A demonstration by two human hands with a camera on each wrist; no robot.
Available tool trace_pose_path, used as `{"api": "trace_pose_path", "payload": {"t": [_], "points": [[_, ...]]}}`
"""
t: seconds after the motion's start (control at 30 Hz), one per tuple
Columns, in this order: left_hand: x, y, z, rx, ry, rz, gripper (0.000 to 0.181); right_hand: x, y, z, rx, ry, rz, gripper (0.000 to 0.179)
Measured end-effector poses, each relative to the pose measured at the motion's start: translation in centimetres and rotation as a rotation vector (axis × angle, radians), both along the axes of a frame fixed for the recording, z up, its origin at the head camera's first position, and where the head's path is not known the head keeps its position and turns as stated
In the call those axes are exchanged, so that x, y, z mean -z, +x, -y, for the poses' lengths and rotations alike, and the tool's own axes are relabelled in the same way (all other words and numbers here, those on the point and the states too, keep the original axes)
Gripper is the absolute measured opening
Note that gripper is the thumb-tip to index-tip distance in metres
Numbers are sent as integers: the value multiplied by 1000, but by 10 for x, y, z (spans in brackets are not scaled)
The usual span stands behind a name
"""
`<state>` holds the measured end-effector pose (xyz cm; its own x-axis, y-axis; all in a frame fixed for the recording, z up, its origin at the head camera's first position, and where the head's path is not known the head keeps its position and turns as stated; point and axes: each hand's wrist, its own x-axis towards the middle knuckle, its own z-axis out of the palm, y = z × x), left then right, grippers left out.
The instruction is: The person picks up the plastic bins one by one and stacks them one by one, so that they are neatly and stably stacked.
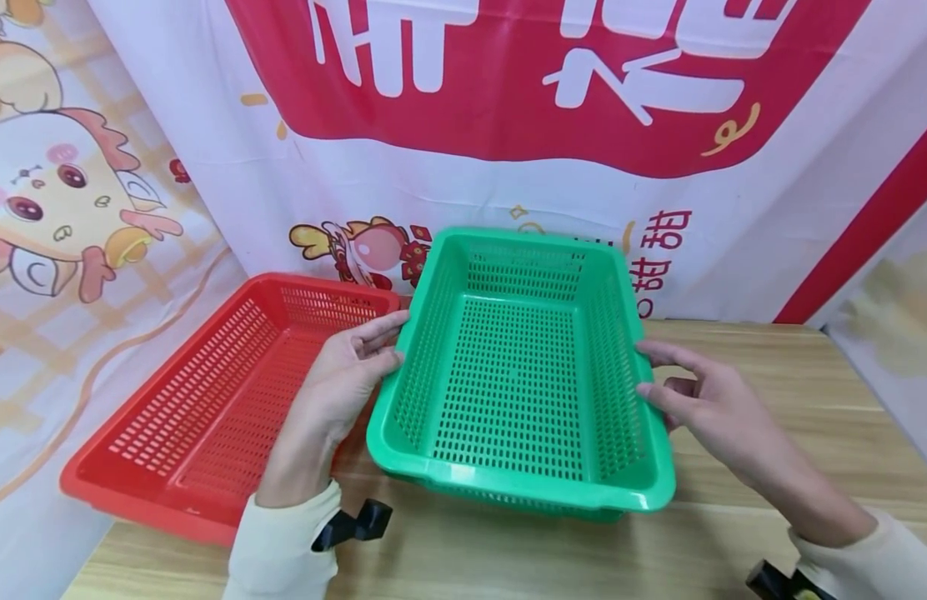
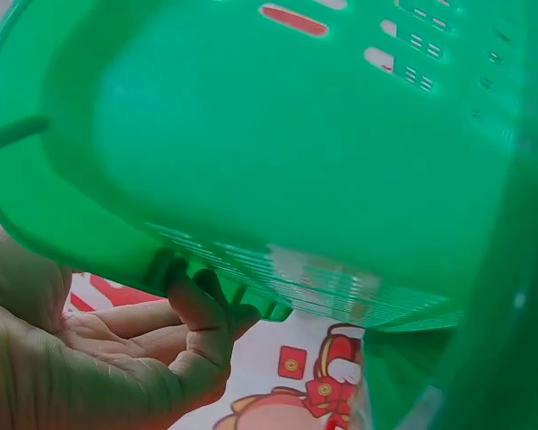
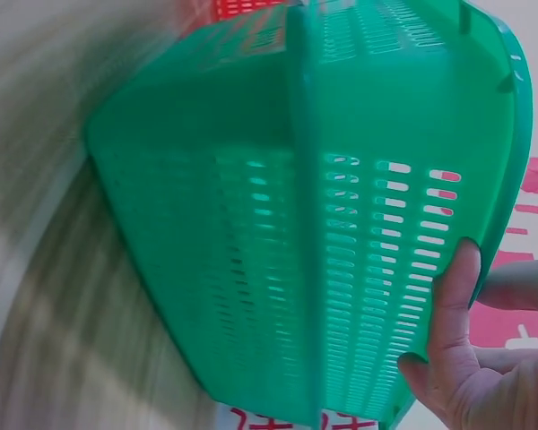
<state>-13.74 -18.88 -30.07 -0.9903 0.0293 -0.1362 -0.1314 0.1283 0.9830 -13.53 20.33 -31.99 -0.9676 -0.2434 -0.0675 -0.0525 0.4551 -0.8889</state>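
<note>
Over one wooden table [image 1: 779, 375], just right of a red basket [image 1: 189, 383], is a green basket [image 1: 527, 477]: glossy plastic, rectangular, round-cornered, with a smooth rim and rows of small slots in floor and walls. That makes two baskets. Two hands: the left hand [image 1: 345, 367] pinches its left rim, the right hand [image 1: 699, 396] its right.

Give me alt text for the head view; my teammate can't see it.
A person's left hand and right hand hold a green basket by opposite sides at a wooden table. A red basket sits beside it on the left, with a red-and-white printed backdrop behind.
</note>
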Motion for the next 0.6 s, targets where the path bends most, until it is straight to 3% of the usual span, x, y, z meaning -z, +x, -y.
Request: {"api": "trace_pose_path", "payload": {"t": [0.6], "points": [[18, -7, -4, -56, -163, 43, 55, 23, -3, 9, 20, 24, 26, 62]]}}
